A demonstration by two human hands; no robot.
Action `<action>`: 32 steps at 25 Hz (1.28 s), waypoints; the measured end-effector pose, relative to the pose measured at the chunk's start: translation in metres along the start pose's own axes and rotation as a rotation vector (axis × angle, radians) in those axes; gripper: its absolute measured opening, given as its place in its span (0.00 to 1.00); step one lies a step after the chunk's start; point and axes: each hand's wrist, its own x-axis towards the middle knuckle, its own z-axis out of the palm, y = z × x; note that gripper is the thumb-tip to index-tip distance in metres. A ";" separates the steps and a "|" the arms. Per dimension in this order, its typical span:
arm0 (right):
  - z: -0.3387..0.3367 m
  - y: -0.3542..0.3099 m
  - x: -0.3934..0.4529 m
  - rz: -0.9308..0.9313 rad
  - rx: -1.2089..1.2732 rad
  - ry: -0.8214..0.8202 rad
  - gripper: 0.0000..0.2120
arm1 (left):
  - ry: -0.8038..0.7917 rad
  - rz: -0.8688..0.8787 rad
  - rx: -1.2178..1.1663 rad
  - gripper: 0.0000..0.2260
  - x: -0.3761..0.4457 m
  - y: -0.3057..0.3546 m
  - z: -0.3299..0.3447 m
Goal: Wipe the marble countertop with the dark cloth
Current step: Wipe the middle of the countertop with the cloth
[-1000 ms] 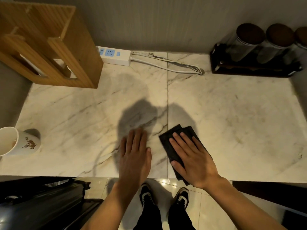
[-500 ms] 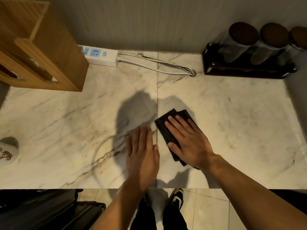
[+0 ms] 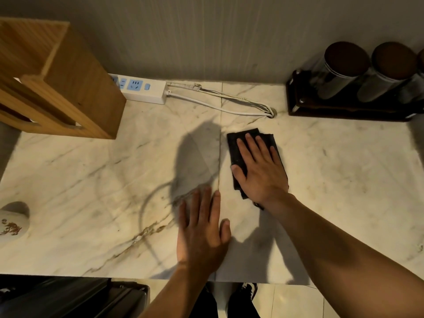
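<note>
Pressure should be staying even: the right hand (image 3: 260, 173) is lying open on the dark cloth (image 3: 236, 152), the left hand (image 3: 202, 235) is lying open, bracing on the counter (image 3: 344, 180).

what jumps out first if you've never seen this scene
The eye goes first to the right hand pressed flat on a dark cloth near the middle of the marble countertop, just right of the seam. The left hand lies flat on the bare marble nearer the front edge. Next come the wooden rack at back left, the white power strip by the wall, and dark-lidded jars at back right.
</note>
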 end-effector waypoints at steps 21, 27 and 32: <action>-0.001 0.006 -0.021 0.465 0.114 0.093 0.31 | 0.037 0.038 0.028 0.26 -0.001 -0.002 0.000; 0.008 0.001 -0.071 0.502 0.106 0.080 0.31 | -0.015 0.015 0.069 0.28 -0.002 -0.001 -0.002; 0.014 -0.010 -0.114 0.505 0.086 0.132 0.31 | 0.002 0.015 0.057 0.27 -0.004 0.001 -0.001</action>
